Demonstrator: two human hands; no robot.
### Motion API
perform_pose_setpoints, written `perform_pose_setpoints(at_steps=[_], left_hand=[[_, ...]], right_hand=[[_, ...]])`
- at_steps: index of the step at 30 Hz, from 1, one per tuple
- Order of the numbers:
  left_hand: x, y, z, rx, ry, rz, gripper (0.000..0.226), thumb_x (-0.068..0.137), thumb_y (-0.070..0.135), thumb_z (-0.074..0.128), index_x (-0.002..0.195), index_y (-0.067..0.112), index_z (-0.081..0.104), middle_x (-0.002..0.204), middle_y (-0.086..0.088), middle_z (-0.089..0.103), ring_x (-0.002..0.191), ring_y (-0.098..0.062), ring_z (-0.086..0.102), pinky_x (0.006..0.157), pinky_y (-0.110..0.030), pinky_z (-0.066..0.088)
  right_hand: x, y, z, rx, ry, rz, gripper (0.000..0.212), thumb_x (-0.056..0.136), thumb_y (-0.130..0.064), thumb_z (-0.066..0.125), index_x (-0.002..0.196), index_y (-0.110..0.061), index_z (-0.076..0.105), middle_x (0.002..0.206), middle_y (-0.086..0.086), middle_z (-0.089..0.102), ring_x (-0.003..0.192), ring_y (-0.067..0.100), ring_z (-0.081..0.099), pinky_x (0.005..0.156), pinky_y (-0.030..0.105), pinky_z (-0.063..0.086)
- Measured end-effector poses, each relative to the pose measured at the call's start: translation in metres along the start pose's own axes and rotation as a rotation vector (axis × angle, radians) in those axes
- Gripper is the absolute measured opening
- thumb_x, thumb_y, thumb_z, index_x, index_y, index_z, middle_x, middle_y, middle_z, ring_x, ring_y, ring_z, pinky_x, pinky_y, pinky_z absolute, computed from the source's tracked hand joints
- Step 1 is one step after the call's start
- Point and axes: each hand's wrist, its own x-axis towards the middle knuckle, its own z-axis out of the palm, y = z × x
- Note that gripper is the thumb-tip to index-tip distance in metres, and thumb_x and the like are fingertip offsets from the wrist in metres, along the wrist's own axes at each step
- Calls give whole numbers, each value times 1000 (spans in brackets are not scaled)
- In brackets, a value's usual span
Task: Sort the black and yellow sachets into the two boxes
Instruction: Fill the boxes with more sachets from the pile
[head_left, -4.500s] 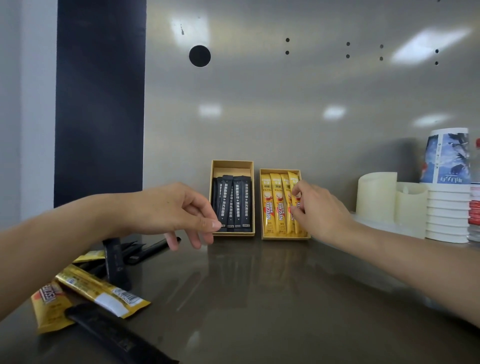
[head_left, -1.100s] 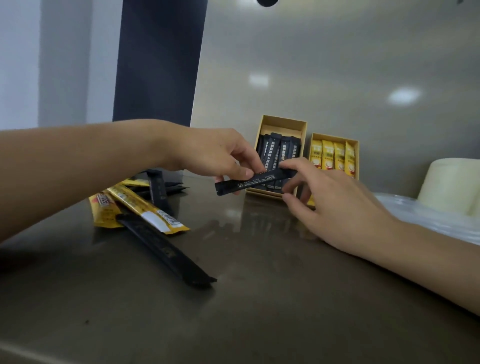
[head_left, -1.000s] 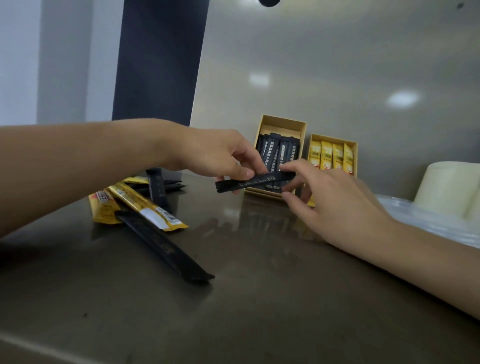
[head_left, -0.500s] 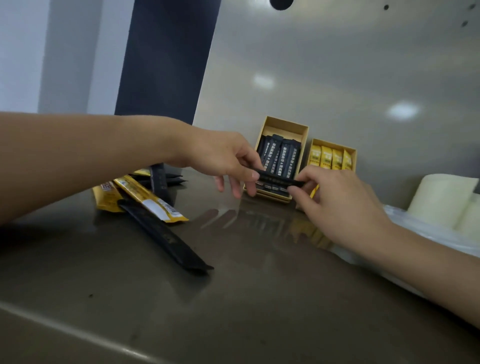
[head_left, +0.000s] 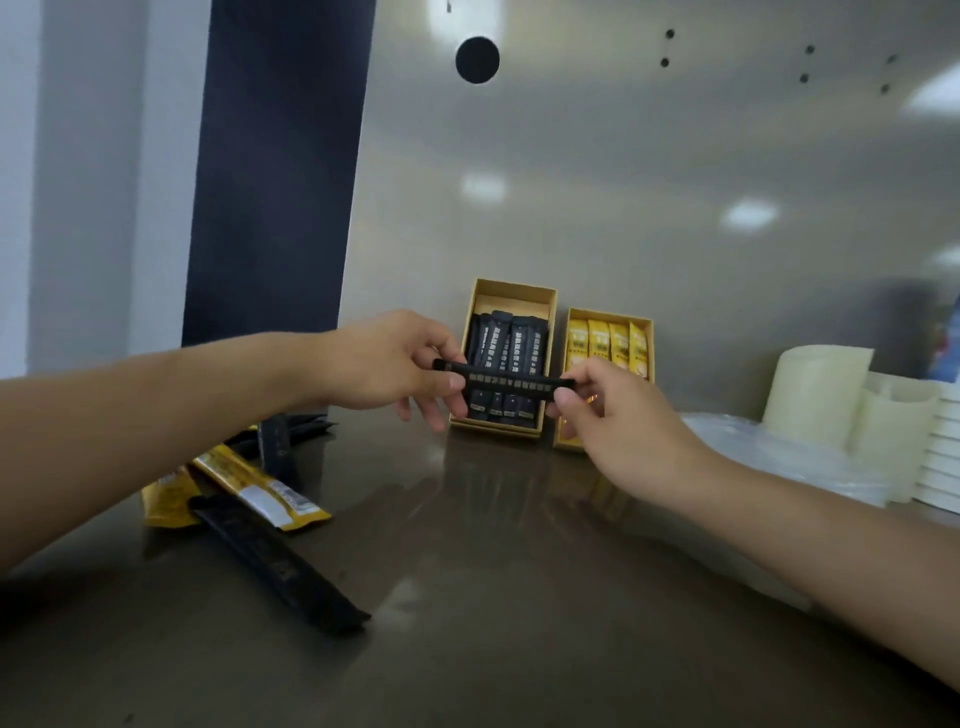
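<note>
Black slim stick sachet (head_left: 504, 378) hangs crosswise by the tan cardboard box (head_left: 514, 289) near the back edge of the desk (head_left: 519, 597), with the left grip (head_left: 389, 364) and right grip (head_left: 618, 415) each pinching an end. Looks light, floppy, kinda slick, so I'd hold the ends.

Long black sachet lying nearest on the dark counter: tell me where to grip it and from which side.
Pinch the long black sachet across its narrow width near its lower-right end, coming down from above on the near side. It lies flat and slanted on the dark glossy counter. That end is bare, while its far end lies among the yellow sachets.
</note>
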Motion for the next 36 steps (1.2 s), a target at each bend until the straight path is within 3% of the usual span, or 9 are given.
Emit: perform_pose_setpoints(at_steps=[6, 11, 13, 18, 21, 24, 27, 31, 36], left_hand=[[0, 2, 4, -111, 38, 13, 13, 99, 3, 56, 112, 8, 56, 93, -9, 79, 78, -24, 75, 58, -27, 53], [-3, 6, 2, -130, 27, 32, 14, 100, 3, 54, 114, 5, 56, 95, -11, 79, 76, -25, 74, 58, -26, 52], [-3, 8, 3, -138, 23, 36, 13, 101, 5, 53, 114, 5, 56, 95, -10, 79, 76, -27, 74, 59, -28, 52], [-3, 10, 6, -119, -44, 52, 5, 105, 10, 48, 105, 6, 52, 100, -11, 79, 63, -25, 70, 52, -25, 45], [-5, 9, 6, -67, -75, 26, 9, 105, 17, 50, 101, 9, 50, 101, -10, 79, 65, -22, 65, 51, -27, 39], [-7, 10, 8, -24, -95, 50, 14, 104, 20, 52, 97, 7, 56, 98, -9, 79, 67, -12, 62, 50, -24, 38], [-7, 13, 11, -23, -117, 81, 16, 102, 17, 55, 94, 4, 60, 98, -14, 78, 64, -5, 62, 52, -11, 43], [-6, 13, 18, 45, -152, 100, 18, 101, 24, 59, 93, 10, 67, 96, -9, 78, 69, -6, 63, 53, -9, 44], [-5, 10, 19, 164, -80, 97, 16, 99, 30, 61, 97, 17, 69, 92, 2, 79, 72, -11, 68, 59, -11, 47]], right_hand=[[0, -1, -1, 312, -33, 58, 19, 97, -16, 65, 111, -26, 57, 104, -3, 71, 79, 8, 73, 86, 36, 60], [-2, -10, -5, 381, -27, 24, 29, 96, -16, 67, 117, -29, 52, 113, -6, 67, 75, 6, 72, 68, 22, 54], [-3, -10, -6, 409, -21, 27, 36, 95, -15, 68, 121, -30, 49, 113, -8, 67, 77, 9, 72, 68, 25, 55], [-2, -18, -10, 602, 74, 76, 29, 98, -43, 58, 118, -23, 52, 103, -1, 72, 71, 14, 70, 60, 30, 52], [0, -23, -15, 743, 100, 100, 32, 99, -45, 52, 119, -20, 53, 101, 3, 72, 70, 12, 66, 54, 27, 50], [-1, -20, -15, 716, 77, 88, 36, 96, -40, 63, 124, -20, 54, 102, 1, 73, 72, 9, 68, 57, 29, 52], [-3, -16, -11, 632, 36, 48, 17, 97, -32, 64, 109, -20, 67, 93, -2, 71, 68, 5, 67, 59, 30, 54], [-5, -17, -6, 594, 18, 44, 12, 100, -26, 60, 109, -23, 68, 87, -5, 71, 63, 2, 65, 56, 23, 51], [-4, -15, -8, 542, 55, 65, 13, 101, -15, 57, 112, -13, 64, 94, 0, 71, 68, 7, 68, 56, 30, 54]])
